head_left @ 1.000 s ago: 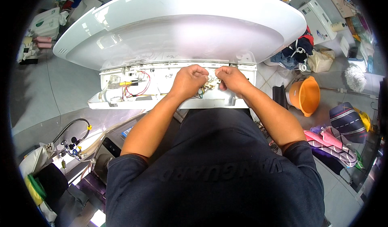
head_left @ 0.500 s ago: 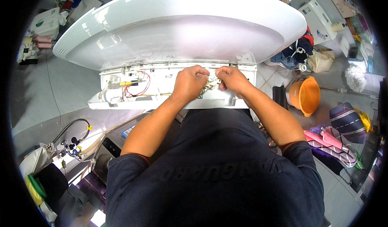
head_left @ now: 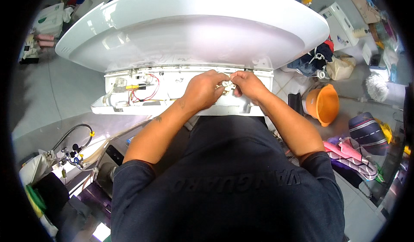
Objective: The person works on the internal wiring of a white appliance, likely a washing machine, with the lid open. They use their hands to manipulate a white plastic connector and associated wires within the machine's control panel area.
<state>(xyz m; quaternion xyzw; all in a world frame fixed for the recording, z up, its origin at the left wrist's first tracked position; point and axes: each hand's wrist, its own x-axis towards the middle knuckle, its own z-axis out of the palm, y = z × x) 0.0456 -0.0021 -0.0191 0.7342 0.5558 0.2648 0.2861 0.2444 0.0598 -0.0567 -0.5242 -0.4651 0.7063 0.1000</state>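
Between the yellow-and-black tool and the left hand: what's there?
Head view: the loop of red wire, then white tray with a small dark mark.

Small cream-white part [head_left: 227, 85]: chunky, uneven, with a rounded bit visible | pinched from both sides, partly covered | exact tilt too small to make out | over right half of long white tray [head_left: 151, 110], short of tray's right end, between its back and front edges | touching tray or raised: unclear
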